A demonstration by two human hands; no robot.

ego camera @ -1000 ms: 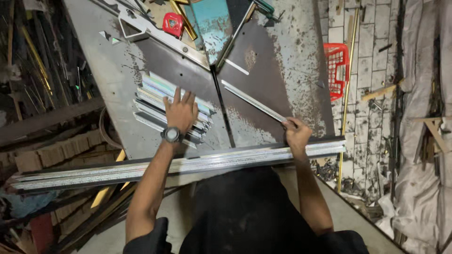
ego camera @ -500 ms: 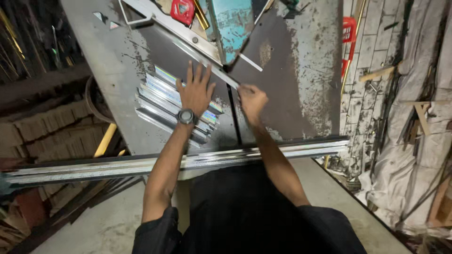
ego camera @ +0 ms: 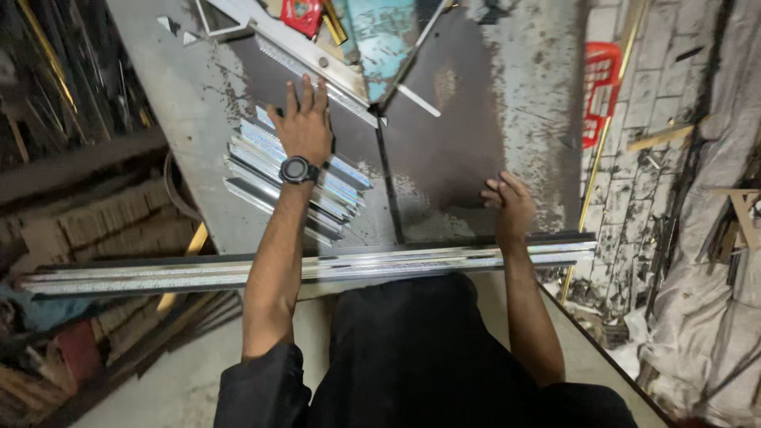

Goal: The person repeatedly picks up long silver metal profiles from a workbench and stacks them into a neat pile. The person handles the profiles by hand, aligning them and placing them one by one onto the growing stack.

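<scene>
Head view: left hand [ego camera: 305,127] flat, fingers spread, on cut metal strips [ego camera: 297,178]; right hand [ego camera: 511,208] open on worktable [ego camera: 476,143].

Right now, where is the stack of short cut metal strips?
In the head view the stack of short metal strips lies left of centre on the metal table, under the left hand, just beyond the long metal profiles along the near edge.

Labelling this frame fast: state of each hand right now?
Left hand: open, fingers spread flat on the stack of short metal profiles.
Right hand: open, holds nothing, resting on the dark metal table beside the long profiles.
</scene>
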